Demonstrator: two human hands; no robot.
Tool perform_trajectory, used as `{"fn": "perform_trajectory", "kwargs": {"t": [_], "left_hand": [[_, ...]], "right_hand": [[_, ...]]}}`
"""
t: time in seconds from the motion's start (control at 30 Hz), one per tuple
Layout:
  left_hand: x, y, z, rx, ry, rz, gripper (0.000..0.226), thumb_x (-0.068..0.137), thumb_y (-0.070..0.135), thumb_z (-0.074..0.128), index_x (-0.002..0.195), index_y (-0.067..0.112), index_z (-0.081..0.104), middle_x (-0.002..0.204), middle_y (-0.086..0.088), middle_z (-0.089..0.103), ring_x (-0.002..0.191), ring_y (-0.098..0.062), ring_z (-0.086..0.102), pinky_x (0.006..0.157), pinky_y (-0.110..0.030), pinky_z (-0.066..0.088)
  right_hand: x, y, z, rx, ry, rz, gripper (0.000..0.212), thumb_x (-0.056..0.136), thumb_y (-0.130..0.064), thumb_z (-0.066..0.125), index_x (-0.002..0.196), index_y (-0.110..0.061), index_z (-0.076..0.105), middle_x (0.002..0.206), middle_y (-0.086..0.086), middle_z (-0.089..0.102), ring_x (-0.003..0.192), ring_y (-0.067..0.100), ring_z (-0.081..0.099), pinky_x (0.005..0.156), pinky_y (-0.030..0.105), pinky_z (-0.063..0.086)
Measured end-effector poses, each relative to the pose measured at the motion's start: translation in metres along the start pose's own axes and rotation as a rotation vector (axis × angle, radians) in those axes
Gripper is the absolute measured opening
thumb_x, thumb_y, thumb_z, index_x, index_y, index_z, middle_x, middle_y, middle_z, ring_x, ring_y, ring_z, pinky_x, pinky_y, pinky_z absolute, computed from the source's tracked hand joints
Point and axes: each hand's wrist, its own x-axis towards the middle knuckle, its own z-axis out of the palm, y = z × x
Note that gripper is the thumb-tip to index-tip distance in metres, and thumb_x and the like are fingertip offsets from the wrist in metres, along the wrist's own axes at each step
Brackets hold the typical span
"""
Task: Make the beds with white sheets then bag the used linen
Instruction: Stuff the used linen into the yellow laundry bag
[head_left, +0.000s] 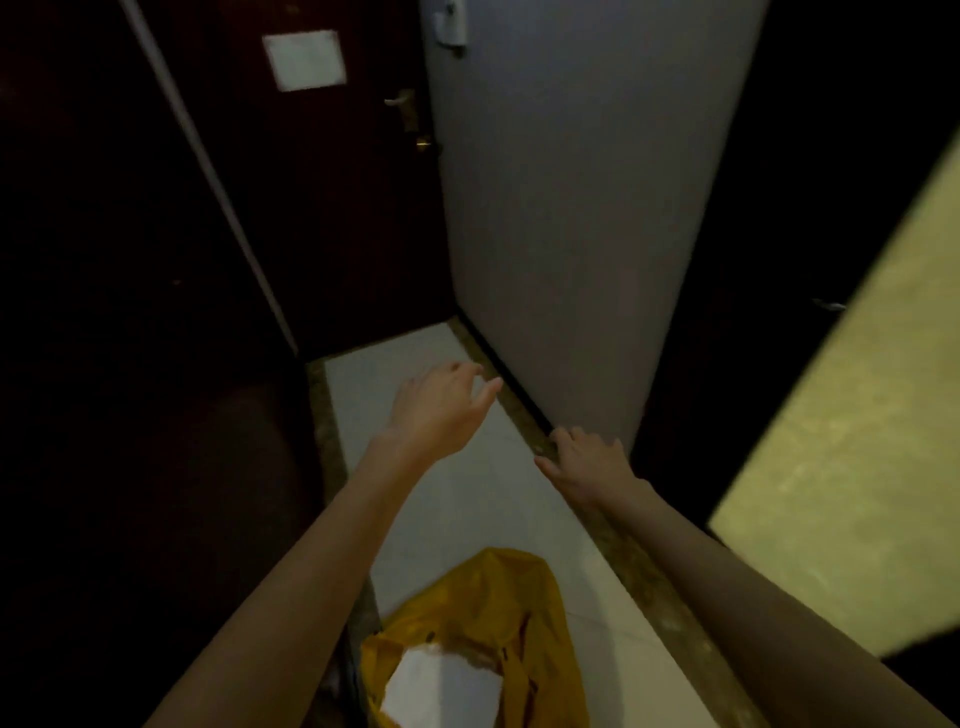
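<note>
A yellow bag (498, 618) stands on the pale tiled floor at the bottom centre, its mouth open and white linen (441, 686) showing inside. Both my arms reach forward above it. My left hand (439, 405) hovers over the floor well beyond the bag, fingers loosely spread and curled, holding nothing. My right hand (584, 462) is stretched out flat to the right, near the base of the grey wall, fingers apart and empty. Neither hand touches the bag.
I am in a narrow dim entry. A dark door (332, 197) with a brass handle and a white notice is ahead. A grey wall (571, 208) runs on the right, a dark panel on the left, and a yellowish surface (852, 493) is at far right.
</note>
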Motion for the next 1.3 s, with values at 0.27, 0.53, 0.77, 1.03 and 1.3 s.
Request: {"fn": "perform_trajectory", "kwargs": {"t": [0.27, 0.53, 0.77, 1.03, 1.3], "left_hand": [[0.007, 0.141, 0.057, 0.021, -0.108, 0.487, 0.050, 0.102, 0.048, 0.031, 0.136, 0.017, 0.049, 0.137, -0.003, 0.053, 0.125, -0.022, 0.049, 0.106, -0.044, 0.037], [-0.076, 0.290, 0.163, 0.118, -0.333, 0.816, 0.051, 0.101, 0.050, 0.032, 0.140, 0.020, 0.046, 0.136, -0.004, 0.055, 0.122, -0.022, 0.053, 0.103, -0.042, 0.042], [-0.180, 0.412, 0.226, 0.099, -0.496, 0.996, 0.049, 0.102, 0.048, 0.030, 0.138, 0.019, 0.046, 0.131, -0.005, 0.057, 0.117, -0.022, 0.055, 0.094, -0.036, 0.047], [-0.300, 0.556, 0.252, 0.057, -0.685, 1.305, 0.039, 0.102, 0.043, 0.036, 0.108, 0.013, 0.060, 0.113, -0.006, 0.063, 0.101, -0.024, 0.060, 0.082, -0.033, 0.049], [-0.395, 0.703, 0.252, 0.023, -0.629, 1.686, 0.046, 0.102, 0.046, 0.030, 0.134, 0.019, 0.050, 0.130, -0.006, 0.057, 0.115, -0.025, 0.054, 0.089, -0.036, 0.044]], "right_hand": [[-0.114, 0.107, -0.013, 0.137, 0.179, 0.397, 0.046, 0.100, -0.047, 0.034, 0.134, -0.015, 0.040, 0.133, 0.010, 0.048, 0.122, 0.032, 0.047, 0.101, 0.050, 0.037], [-0.289, 0.199, -0.030, 0.225, 0.416, 0.686, 0.052, 0.100, -0.050, 0.035, 0.140, -0.016, 0.037, 0.140, 0.005, 0.044, 0.121, 0.026, 0.050, 0.092, 0.040, 0.044], [-0.450, 0.268, -0.027, 0.231, 0.505, 0.874, 0.052, 0.100, -0.050, 0.034, 0.141, -0.017, 0.035, 0.137, 0.007, 0.049, 0.118, 0.025, 0.052, 0.089, 0.035, 0.043], [-0.596, 0.347, 0.021, 0.255, 0.541, 1.225, 0.052, 0.100, -0.051, 0.033, 0.138, -0.016, 0.038, 0.138, 0.007, 0.046, 0.124, 0.028, 0.047, 0.098, 0.041, 0.044], [-0.700, 0.412, 0.103, 0.463, 0.422, 1.595, 0.054, 0.099, -0.052, 0.035, 0.137, -0.013, 0.039, 0.138, 0.009, 0.046, 0.124, 0.028, 0.047, 0.098, 0.041, 0.044]]}}
